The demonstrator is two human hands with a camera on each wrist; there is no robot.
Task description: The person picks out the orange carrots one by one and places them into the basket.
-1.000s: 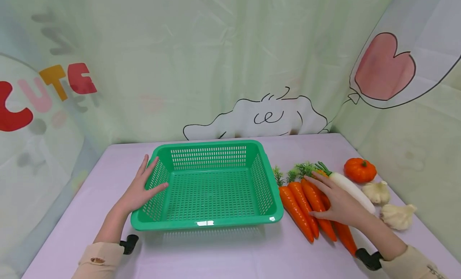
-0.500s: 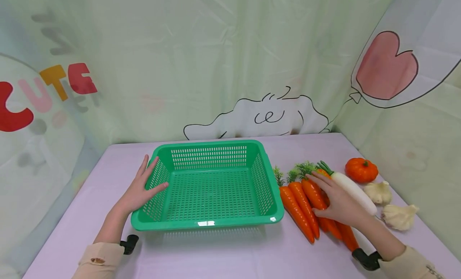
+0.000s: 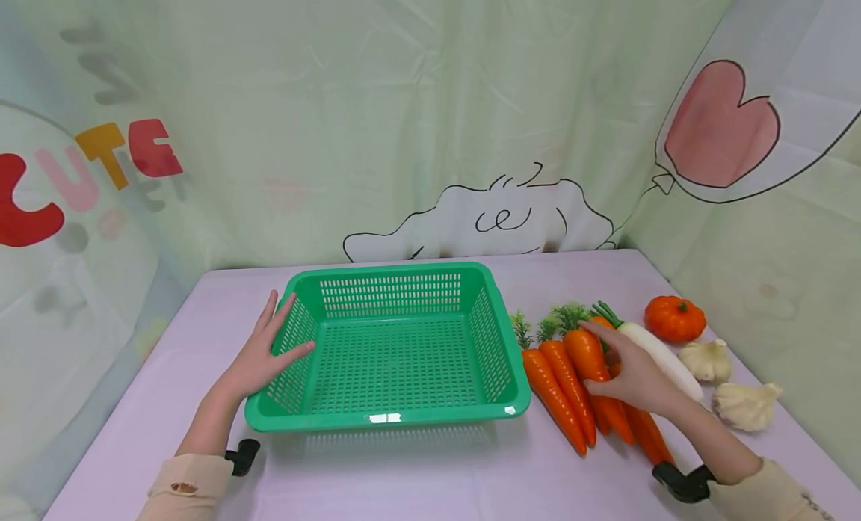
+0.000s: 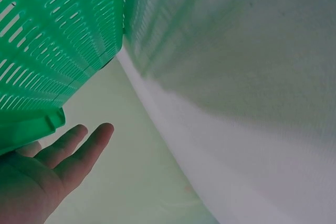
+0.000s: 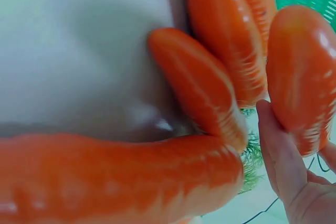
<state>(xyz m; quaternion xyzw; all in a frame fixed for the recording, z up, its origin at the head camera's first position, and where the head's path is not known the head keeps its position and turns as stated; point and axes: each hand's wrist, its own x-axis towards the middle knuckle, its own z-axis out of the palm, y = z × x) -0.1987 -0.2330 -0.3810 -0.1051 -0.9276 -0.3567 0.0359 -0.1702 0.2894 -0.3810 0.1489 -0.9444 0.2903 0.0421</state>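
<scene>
In the head view my left hand (image 3: 264, 355) lies at the left rim of a green plastic basket (image 3: 386, 418), thumb and fingers spread. The left wrist view shows straight fingers (image 4: 86, 153) by the basket's rim (image 4: 31, 129). My right hand (image 3: 635, 375) grips an orange carrot (image 3: 584, 350) near its leafy end, raised slightly over the other carrots. In the right wrist view that carrot (image 5: 302, 66) sits between thumb and fingers, its far side hidden. Two carrots (image 3: 551, 398) lie left of it, others partly under the hand. A white radish (image 3: 659, 353) lies just behind.
An orange pumpkin (image 3: 674, 318) and two garlic bulbs (image 3: 705, 359) stand along the table's right side. The basket takes up the middle of the pale cloth-covered table (image 3: 377, 483). Printed curtains (image 3: 336, 132) hang close behind and at both sides.
My right hand has closed around the top carrot and lifted its leafy end a little off the pile. The left hand and basket have not moved.
</scene>
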